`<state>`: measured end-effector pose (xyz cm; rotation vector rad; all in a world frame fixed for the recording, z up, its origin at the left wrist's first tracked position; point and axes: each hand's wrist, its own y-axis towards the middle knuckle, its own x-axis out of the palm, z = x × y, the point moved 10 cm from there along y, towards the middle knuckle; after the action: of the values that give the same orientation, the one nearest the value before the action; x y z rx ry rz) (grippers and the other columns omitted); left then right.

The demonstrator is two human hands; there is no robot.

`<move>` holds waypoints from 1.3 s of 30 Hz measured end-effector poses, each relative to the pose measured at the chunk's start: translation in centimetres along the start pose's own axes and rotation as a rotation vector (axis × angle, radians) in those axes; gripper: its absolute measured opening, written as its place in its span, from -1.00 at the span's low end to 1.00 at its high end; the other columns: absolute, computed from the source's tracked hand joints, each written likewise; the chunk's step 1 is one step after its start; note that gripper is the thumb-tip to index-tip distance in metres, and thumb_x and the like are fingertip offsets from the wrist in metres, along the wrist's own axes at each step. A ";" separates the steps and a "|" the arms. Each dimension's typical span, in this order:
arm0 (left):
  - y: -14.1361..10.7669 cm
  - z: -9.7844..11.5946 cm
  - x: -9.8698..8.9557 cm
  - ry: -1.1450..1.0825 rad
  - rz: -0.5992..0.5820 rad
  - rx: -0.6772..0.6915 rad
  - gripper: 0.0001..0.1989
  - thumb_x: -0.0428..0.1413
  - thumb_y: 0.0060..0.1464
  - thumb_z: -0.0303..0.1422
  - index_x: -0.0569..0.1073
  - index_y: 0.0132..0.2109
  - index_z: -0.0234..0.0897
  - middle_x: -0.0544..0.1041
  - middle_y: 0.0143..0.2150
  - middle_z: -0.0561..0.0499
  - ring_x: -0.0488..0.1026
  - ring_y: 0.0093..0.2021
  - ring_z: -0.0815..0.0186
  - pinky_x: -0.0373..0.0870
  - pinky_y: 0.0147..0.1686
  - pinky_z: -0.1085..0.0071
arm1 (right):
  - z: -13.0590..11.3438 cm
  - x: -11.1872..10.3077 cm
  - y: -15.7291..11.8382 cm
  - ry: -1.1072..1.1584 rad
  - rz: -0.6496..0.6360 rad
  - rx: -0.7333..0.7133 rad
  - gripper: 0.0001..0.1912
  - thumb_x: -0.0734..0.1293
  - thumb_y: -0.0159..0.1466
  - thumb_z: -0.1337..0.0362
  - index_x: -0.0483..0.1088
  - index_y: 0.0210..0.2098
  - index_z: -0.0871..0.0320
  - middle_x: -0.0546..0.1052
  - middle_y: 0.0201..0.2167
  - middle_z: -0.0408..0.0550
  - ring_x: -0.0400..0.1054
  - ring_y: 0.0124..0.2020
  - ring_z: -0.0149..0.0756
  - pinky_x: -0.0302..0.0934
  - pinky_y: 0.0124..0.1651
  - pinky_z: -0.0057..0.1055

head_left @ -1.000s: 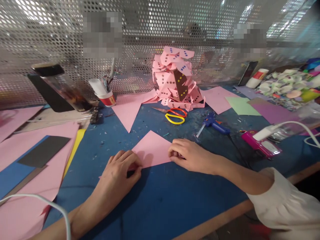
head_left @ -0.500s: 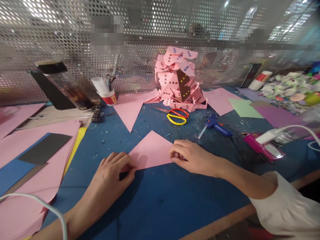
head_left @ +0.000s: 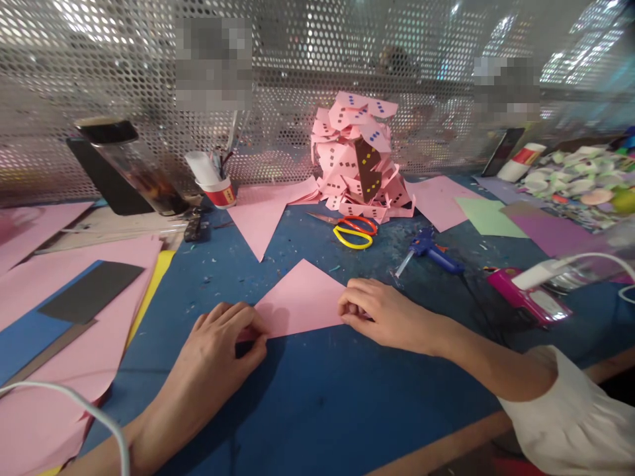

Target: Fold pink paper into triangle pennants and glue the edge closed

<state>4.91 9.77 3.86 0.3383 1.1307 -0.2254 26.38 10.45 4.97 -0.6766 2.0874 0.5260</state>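
Observation:
A pink sheet of paper [head_left: 302, 301], triangular in outline with its peak pointing away from me, lies on the blue table [head_left: 317, 403]. My left hand [head_left: 225, 347] pinches its left corner between thumb and fingers. At the right corner, the curled fingers of my right hand [head_left: 380, 311] grip the paper, hiding that tip. Beyond it lie scissors [head_left: 354, 233] with one red and one yellow handle loop. A blue glue gun [head_left: 432, 252] rests on the table past my right hand.
A pile of folded pink paper pieces with dots [head_left: 342, 158] stands against the perforated metal screen [head_left: 282, 86]. Pink sheets [head_left: 114, 337] cover the left side. A paper cup [head_left: 218, 192], a bottle [head_left: 149, 172] and a magenta device [head_left: 528, 297] stand around. A white cable [head_left: 94, 406] crosses the lower left.
Both hands keep their hold on the paper's corners with hardly any movement. The whole view has shifted slightly.

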 end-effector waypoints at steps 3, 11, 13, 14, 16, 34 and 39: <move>-0.1 -0.2 -0.1 0.002 0.006 -0.008 -0.87 0.04 0.16 -0.27 0.44 -0.32 -0.14 0.54 -0.28 0.05 0.44 -0.17 0.14 0.23 -0.10 0.17 | 0.1 0.0 0.0 0.005 -0.001 0.005 -0.93 0.32 0.41 0.41 0.41 -0.19 0.12 0.49 -0.21 -0.11 0.36 -0.25 -0.36 0.21 -0.08 -0.34; -0.2 -0.7 -0.3 -0.009 -0.002 -0.045 -0.89 0.05 0.13 -0.27 0.44 -0.32 -0.13 0.55 -0.28 0.04 0.46 -0.17 0.13 0.26 -0.11 0.16 | 0.0 0.0 -0.1 0.004 -0.004 0.001 -0.93 0.32 0.40 0.41 0.41 -0.19 0.12 0.48 -0.20 -0.13 0.35 -0.23 -0.36 0.19 -0.07 -0.34; -0.3 -0.9 -0.3 -0.008 0.003 -0.050 -0.90 0.05 0.13 -0.27 0.44 -0.31 -0.12 0.56 -0.28 0.04 0.46 -0.17 0.13 0.27 -0.12 0.16 | -0.1 -0.1 0.0 0.006 -0.005 0.002 -0.93 0.32 0.41 0.41 0.41 -0.19 0.12 0.49 -0.20 -0.12 0.35 -0.24 -0.36 0.19 -0.08 -0.34; -0.3 -0.9 -0.3 -0.004 0.006 -0.048 -0.90 0.06 0.13 -0.27 0.44 -0.31 -0.12 0.57 -0.27 0.04 0.46 -0.17 0.14 0.27 -0.11 0.16 | -0.1 -0.1 0.0 0.007 -0.008 0.004 -0.93 0.31 0.41 0.41 0.41 -0.19 0.12 0.49 -0.20 -0.12 0.35 -0.24 -0.36 0.19 -0.08 -0.34; -0.4 -1.0 -0.3 0.007 0.013 -0.044 -0.90 0.06 0.14 -0.26 0.44 -0.31 -0.12 0.57 -0.27 0.05 0.46 -0.17 0.14 0.26 -0.09 0.16 | -0.1 -0.1 0.0 0.007 -0.011 0.009 -0.93 0.31 0.41 0.40 0.41 -0.19 0.12 0.49 -0.20 -0.12 0.35 -0.25 -0.37 0.19 -0.08 -0.33; -0.7 -1.8 -0.9 -0.003 -0.001 -0.076 -0.86 0.10 0.15 -0.21 0.46 -0.33 -0.10 0.54 -0.33 0.08 0.43 -0.21 0.13 0.23 -0.13 0.17 | 0.0 0.0 0.0 -0.005 -0.020 0.020 -0.91 0.31 0.41 0.42 0.39 -0.20 0.10 0.47 -0.21 -0.14 0.34 -0.24 -0.35 0.19 -0.08 -0.33; -0.8 -1.6 -1.1 -0.012 0.003 -0.070 -0.81 0.08 0.20 -0.18 0.46 -0.33 -0.12 0.54 -0.35 0.07 0.41 -0.21 0.14 0.22 -0.14 0.19 | 0.1 0.1 -0.1 -0.005 -0.022 0.023 -0.91 0.32 0.41 0.42 0.38 -0.20 0.10 0.46 -0.21 -0.15 0.33 -0.22 -0.35 0.18 -0.08 -0.33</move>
<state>2.88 9.64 4.10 0.2764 1.1235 -0.1847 26.47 10.47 4.84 -0.6834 2.0756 0.4903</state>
